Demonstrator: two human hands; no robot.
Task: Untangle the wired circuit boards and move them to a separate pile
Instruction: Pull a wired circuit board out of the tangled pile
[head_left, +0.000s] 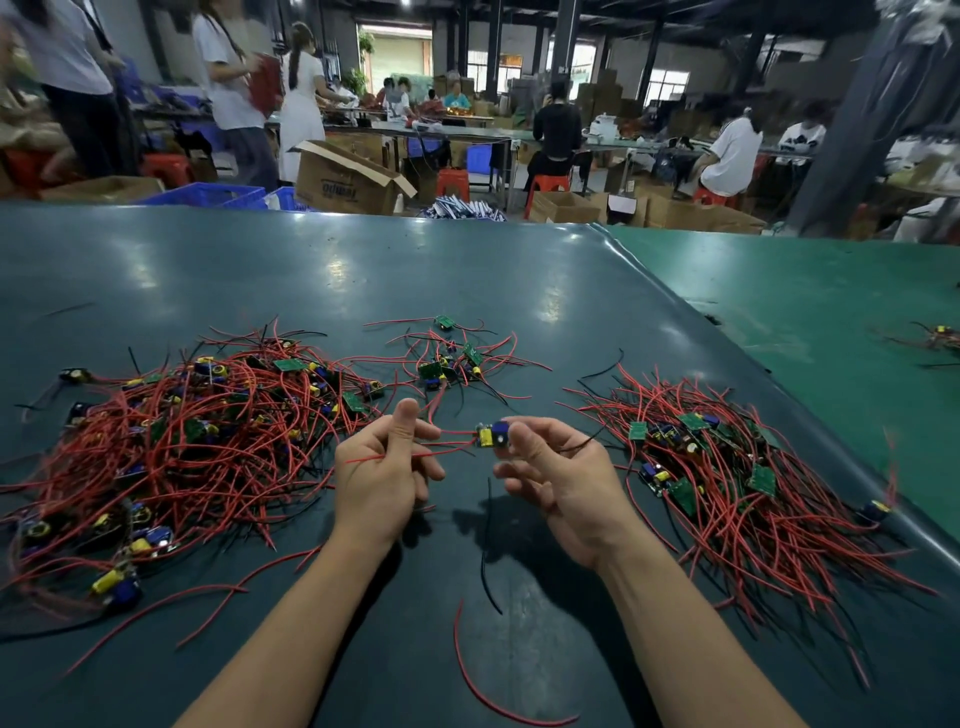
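A dark green surface (322, 270) in a busy workshop carried a tangled pile (182, 441) left and a sorted pile (737, 467) right. The right hand (561, 478) pinched a circuit board (492, 435) above the surface; the left hand (384, 467) gripped its red wires (447, 432).

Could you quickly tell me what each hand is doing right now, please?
Left hand: closed, pinching the red wires of the board.
Right hand: closed, pinching the small circuit board.
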